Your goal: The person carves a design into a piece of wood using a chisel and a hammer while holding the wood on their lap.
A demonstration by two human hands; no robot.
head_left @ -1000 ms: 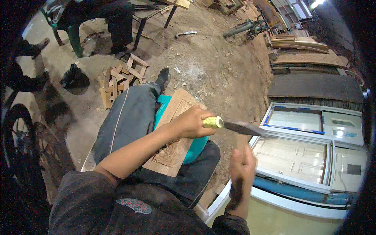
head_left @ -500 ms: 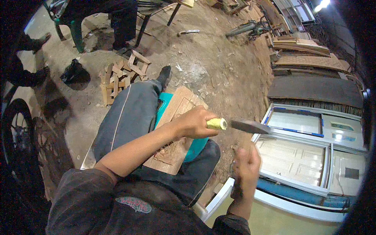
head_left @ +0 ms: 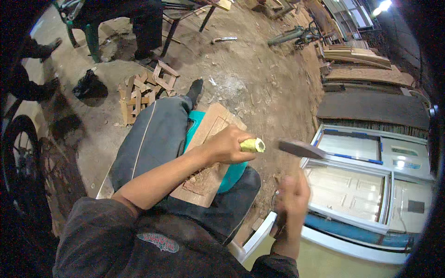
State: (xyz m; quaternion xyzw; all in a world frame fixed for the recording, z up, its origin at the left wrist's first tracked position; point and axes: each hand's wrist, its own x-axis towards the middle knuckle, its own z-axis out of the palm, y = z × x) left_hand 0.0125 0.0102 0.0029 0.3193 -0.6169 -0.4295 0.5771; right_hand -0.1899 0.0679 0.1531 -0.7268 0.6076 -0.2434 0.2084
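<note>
While the board [head_left: 204, 197] in the middle of the frame bears a rectangular outline near its upper end and loose shavings [head_left: 198, 181] toward its lower end, the cutting looks partly done to me. Material seems to have come away around the lower part, whereas the outlined upper part appears to have much left to remove, and the chips need clearing.

The board lies tilted in the picture, between the legs and over a teal surface [head_left: 192, 129]. The left hand [head_left: 226, 144] is wrapped around the yellow handle [head_left: 251, 145] of what is probably a chisel, its butt end toward the right of the frame. The right hand [head_left: 293, 194], right of centre, is closed around the shaft of a hammer [head_left: 301, 148], whose head is apart from that butt end.

The tool's blade is hidden beneath the left hand, so I cannot tell where its edge meets the wood. That hand and forearm also cover the board's middle. The right hand and hammer shaft are blurred, and the fisheye's rim darkens the corners.
</note>
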